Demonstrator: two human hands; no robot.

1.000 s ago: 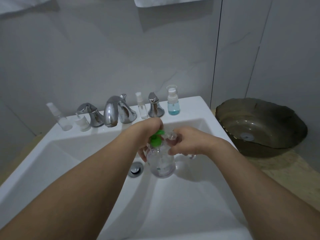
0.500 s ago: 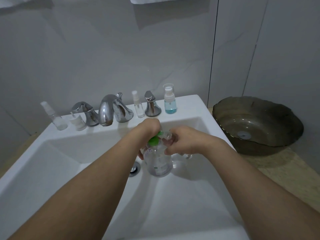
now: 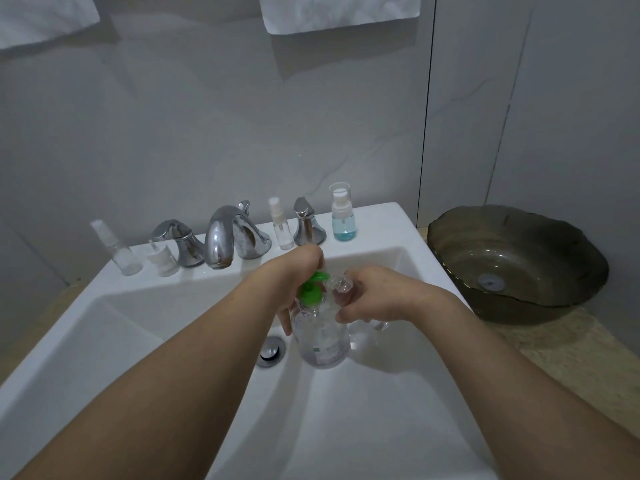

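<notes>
Over the white sink (image 3: 104, 341), my left hand (image 3: 294, 271) grips a clear pump bottle (image 3: 323, 341) near its top. The bottle's green pump head (image 3: 311, 289) points toward a small clear bottle (image 3: 341, 284), which my right hand (image 3: 374, 299) holds with its open mouth right at the nozzle. My fingers hide most of the small bottle.
The chrome faucet (image 3: 225, 237) and its two handles stand on the back ledge. Beside them are small clear spray bottles (image 3: 117, 251), a cap (image 3: 162, 259) and a pump bottle with blue liquid (image 3: 343, 216). A dark glass bowl (image 3: 519, 265) sits on the counter to the right. The drain (image 3: 272, 351) lies below my hands. White towels (image 3: 339, 12) hang above.
Both hands keep their hold on the two bottles, still together over the basin. The view has tilted slightly; nothing was let go.
</notes>
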